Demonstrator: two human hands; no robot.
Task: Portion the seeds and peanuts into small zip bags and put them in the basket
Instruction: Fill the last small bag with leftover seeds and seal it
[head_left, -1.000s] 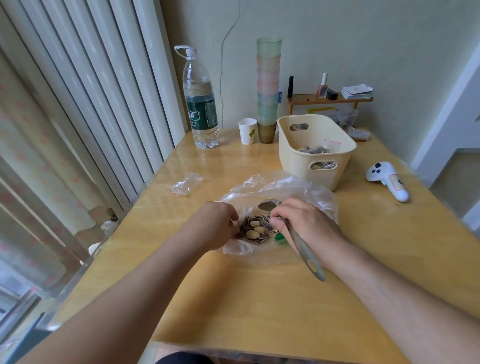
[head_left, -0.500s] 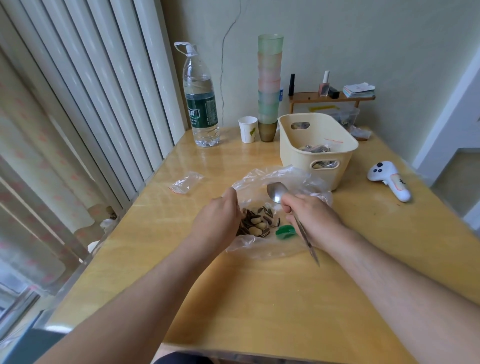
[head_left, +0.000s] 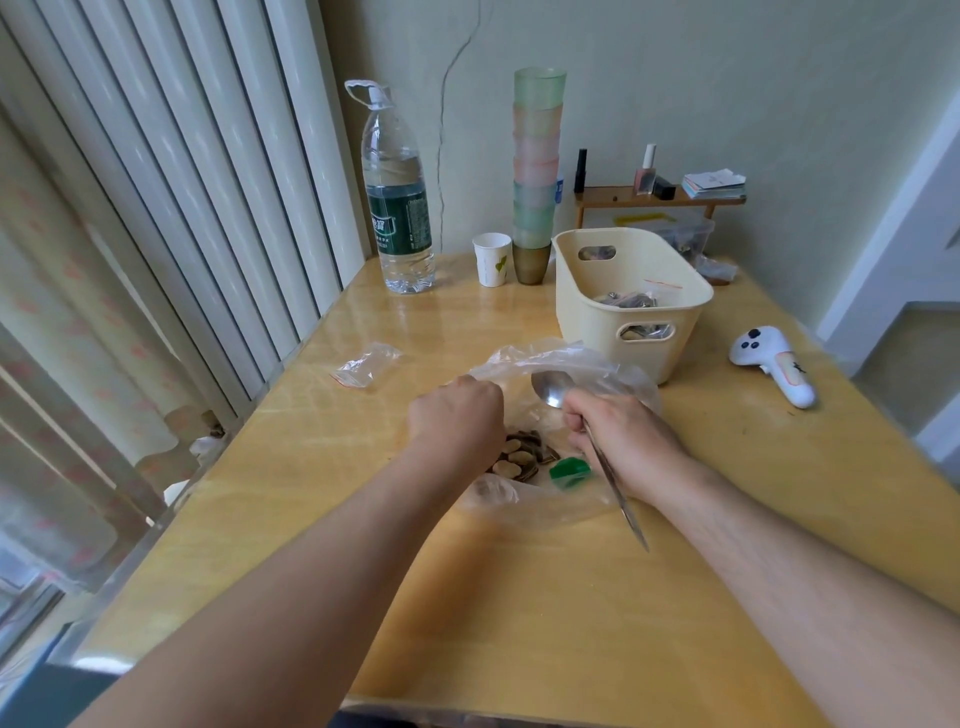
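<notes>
A: Where are the seeds and peanuts (head_left: 519, 460)?
B: In the clear bag (head_left: 550, 499), between both hands; left hand (head_left: 457, 421) pinches its rim.
A: And the spoon (head_left: 556, 389)?
B: Right hand (head_left: 618, 436) clenches it, bowl raised beyond the pile, handle pointing back

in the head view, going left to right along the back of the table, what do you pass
water bottle → white paper cup → stack of coloured cups → cream basket → white controller, which lies nearer the camera than the rest.
</notes>
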